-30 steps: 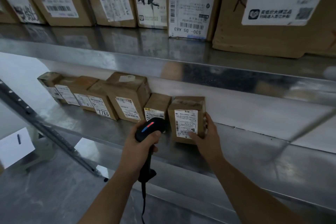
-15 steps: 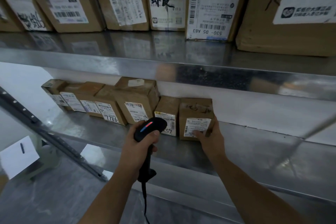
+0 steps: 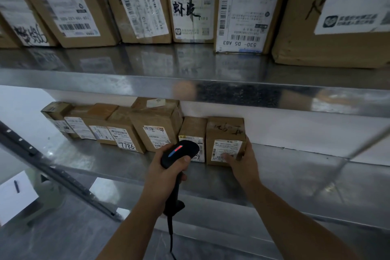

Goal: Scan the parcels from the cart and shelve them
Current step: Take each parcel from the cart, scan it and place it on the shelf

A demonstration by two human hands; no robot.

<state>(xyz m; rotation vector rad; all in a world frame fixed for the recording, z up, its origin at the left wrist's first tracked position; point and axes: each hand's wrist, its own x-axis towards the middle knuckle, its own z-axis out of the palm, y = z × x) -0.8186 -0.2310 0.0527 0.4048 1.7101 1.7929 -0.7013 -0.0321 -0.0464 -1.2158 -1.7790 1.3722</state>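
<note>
A small brown cardboard parcel (image 3: 224,133) with a white label stands on the lower metal shelf (image 3: 295,171), at the right end of a row of parcels and against the back wall. My right hand (image 3: 242,160) grips its right side, thumb on the label. My left hand (image 3: 162,173) holds a black barcode scanner (image 3: 179,152) by its handle. The scanner's head shows a red and blue light and sits in front of the neighbouring parcel (image 3: 193,133). Its cable hangs down.
Several more small parcels (image 3: 126,131) line the lower shelf to the left. The upper shelf (image 3: 190,82) carries large labelled boxes (image 3: 242,6). A slanted dark metal rail (image 3: 52,171) crosses the lower left, with white paper sheets (image 3: 14,192) below. The lower shelf is bare right of the parcel.
My right hand has pushed the parcel back and set it down against the wall beside the row. The scanner hand stayed nearly still.
</note>
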